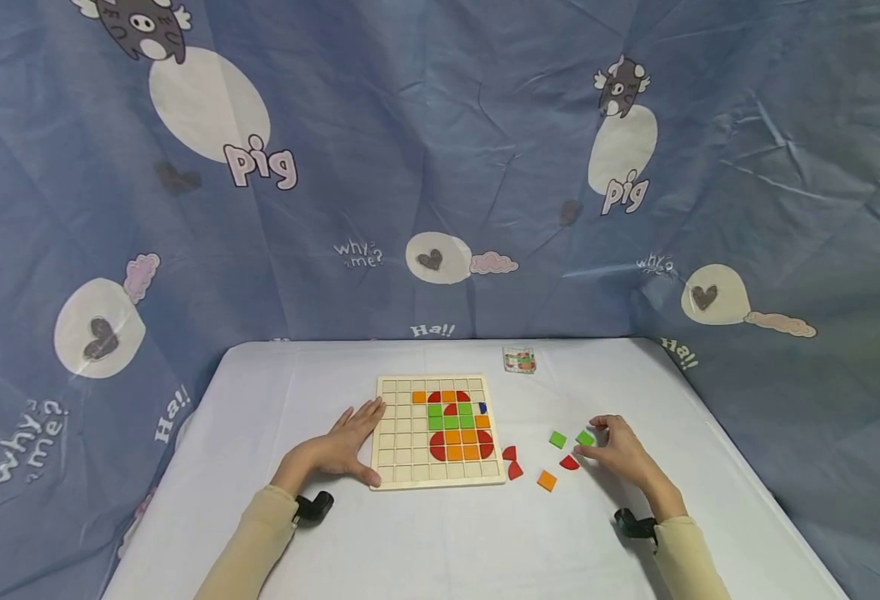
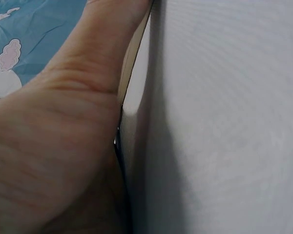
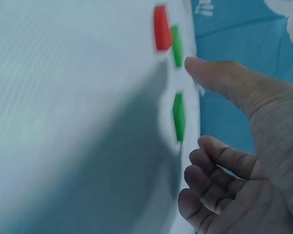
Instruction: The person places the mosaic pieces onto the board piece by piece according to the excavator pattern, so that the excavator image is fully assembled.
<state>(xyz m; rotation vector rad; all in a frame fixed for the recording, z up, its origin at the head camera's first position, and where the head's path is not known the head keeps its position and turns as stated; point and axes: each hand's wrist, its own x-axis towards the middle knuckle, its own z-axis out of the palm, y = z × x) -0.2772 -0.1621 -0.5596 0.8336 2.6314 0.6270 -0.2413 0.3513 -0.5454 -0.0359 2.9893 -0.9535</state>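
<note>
A wooden grid board (image 1: pixel 402 437) lies on the white table, with orange and green squares and rounded red pieces set in its right part. My left hand (image 1: pixel 342 443) rests at the board's left edge, fingers and thumb spread, fingertips on the frame. To the right of the board, my right hand (image 1: pixel 616 450) reaches over a loose green square (image 1: pixel 585 438), thumb and fingers apart on either side of it. In the right wrist view this green square (image 3: pixel 178 118) lies on the table between the thumb and the curved fingers, with a gap around it.
Loose near the right hand are another green square (image 1: pixel 557 439), a red quarter-round piece (image 1: pixel 570 462) and an orange square (image 1: pixel 547 481). Two red pieces (image 1: pixel 515 471) lie beside the board's right edge. A small printed card (image 1: pixel 519 360) lies at the back. Behind hangs a blue patterned cloth (image 1: pixel 365 167).
</note>
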